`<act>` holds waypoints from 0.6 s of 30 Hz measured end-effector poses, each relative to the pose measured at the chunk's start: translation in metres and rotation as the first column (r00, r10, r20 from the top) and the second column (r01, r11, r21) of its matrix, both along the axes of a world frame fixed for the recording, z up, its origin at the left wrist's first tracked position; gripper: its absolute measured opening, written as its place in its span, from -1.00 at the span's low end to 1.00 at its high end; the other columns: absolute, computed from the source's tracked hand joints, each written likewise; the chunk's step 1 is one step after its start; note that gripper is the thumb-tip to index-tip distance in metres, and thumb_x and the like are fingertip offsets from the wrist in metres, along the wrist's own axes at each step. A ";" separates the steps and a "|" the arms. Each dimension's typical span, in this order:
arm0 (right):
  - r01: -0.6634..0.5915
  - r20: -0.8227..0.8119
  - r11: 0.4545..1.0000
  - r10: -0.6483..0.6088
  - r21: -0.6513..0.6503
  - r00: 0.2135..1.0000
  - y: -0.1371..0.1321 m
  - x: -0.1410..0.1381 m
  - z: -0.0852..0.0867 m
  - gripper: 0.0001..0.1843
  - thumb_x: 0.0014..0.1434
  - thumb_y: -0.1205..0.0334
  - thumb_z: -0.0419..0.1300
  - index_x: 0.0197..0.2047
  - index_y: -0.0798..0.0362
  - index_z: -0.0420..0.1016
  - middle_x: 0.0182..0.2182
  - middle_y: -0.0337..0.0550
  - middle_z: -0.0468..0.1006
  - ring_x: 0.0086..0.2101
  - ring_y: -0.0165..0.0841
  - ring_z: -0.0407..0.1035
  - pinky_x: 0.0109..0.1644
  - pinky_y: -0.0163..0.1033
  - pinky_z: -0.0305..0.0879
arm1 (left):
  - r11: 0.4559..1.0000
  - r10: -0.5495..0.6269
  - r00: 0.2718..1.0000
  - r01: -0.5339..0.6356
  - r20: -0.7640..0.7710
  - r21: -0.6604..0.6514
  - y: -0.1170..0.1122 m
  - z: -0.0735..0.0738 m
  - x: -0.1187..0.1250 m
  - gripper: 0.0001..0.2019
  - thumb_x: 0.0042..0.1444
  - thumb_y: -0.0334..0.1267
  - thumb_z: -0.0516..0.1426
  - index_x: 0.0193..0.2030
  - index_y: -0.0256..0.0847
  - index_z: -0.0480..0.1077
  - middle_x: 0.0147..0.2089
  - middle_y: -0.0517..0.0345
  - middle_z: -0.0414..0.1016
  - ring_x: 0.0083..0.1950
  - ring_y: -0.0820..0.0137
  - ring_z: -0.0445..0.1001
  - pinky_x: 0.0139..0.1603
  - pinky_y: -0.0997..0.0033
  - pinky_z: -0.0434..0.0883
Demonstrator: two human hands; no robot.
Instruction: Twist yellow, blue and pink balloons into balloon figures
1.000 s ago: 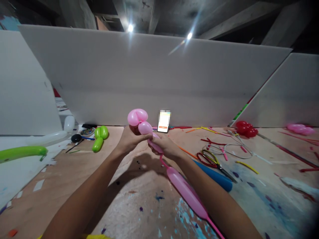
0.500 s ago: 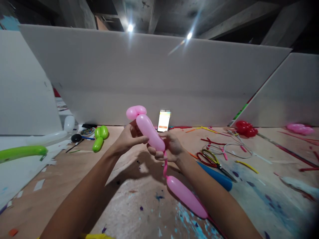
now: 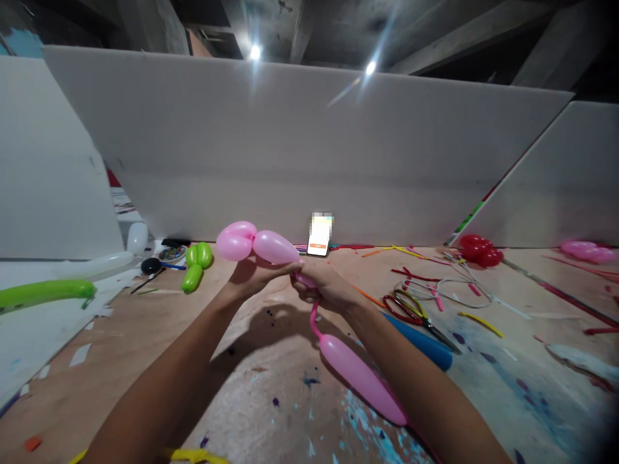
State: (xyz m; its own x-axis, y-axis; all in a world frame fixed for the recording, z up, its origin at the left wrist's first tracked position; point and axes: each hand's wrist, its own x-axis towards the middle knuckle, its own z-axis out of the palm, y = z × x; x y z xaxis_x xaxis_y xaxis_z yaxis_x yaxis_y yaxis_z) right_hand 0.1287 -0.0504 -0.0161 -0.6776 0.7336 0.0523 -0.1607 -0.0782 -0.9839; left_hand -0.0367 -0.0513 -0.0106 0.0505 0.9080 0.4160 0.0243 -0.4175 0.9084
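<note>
A pink modelling balloon (image 3: 276,247) stretches between my two hands, with two short bubbles twisted together at its left end. My left hand (image 3: 256,274) is closed around its underside, thumb pointing right along it. Beside it, my right hand (image 3: 324,283) grips the balloon's right part, which is pinched where the two hands meet. From below the right fist a thin uninflated stretch leads down to a longer inflated pink section (image 3: 360,377), lying by my right forearm. Some fingers of both hands are hidden behind the balloon.
A phone (image 3: 319,235) leans on the white board (image 3: 309,148) ahead. Scissors (image 3: 425,319) and a blue cylinder (image 3: 420,345) lie at right, a red balloon (image 3: 478,250) farther back. At left are a twisted green balloon (image 3: 196,265), a long green balloon (image 3: 46,293) and a black-bulbed pump (image 3: 151,265).
The balloon has swung from steeply tilted to nearly level, its twisted end moving left and down. My hands have come together, and the right one now squeezes the balloon narrow.
</note>
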 end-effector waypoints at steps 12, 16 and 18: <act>0.187 0.228 0.399 -0.784 0.898 0.577 -0.010 -0.012 -0.011 -0.77 0.09 0.24 0.10 -0.17 0.13 0.38 -0.35 -0.07 0.51 -0.38 -0.26 0.34 -0.33 -0.23 0.13 | 0.995 -0.063 0.988 0.073 0.142 -0.065 0.003 -0.010 0.022 -0.77 -0.03 -0.19 0.29 -0.40 -0.28 0.36 -0.41 0.17 0.41 -0.35 0.44 0.41 -0.32 0.44 0.36; 0.197 0.211 0.374 -0.804 0.906 0.556 -0.009 -0.009 -0.012 -0.60 0.18 0.14 0.10 0.06 0.10 0.33 -0.25 -0.02 0.56 -0.32 -0.20 0.41 -0.30 -0.21 0.16 | 0.972 -0.192 0.958 0.216 0.214 -0.094 0.003 -0.012 0.024 -0.75 -0.02 -0.19 0.29 -0.24 -0.26 0.41 -0.31 0.13 0.48 -0.25 0.40 0.46 -0.19 0.42 0.38; 0.230 0.199 0.409 -0.771 0.883 0.604 -0.005 -0.006 -0.011 -0.65 0.22 0.14 0.07 0.05 0.07 0.36 -0.27 -0.07 0.56 -0.33 -0.25 0.40 -0.29 -0.23 0.17 | 0.948 -0.259 0.910 0.304 0.325 -0.096 0.004 -0.012 0.025 -0.70 -0.01 -0.16 0.29 -0.16 -0.23 0.42 -0.24 0.12 0.51 -0.18 0.38 0.48 -0.10 0.40 0.39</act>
State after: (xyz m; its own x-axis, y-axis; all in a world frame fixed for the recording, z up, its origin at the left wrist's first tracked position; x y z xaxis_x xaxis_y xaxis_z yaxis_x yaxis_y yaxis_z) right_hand 0.1222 -0.0555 -0.0268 -0.2806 0.7969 0.5349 0.6352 0.5720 -0.5190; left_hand -0.0120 -0.0474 -0.0223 0.2037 0.9250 0.3206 -0.3625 -0.2329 0.9024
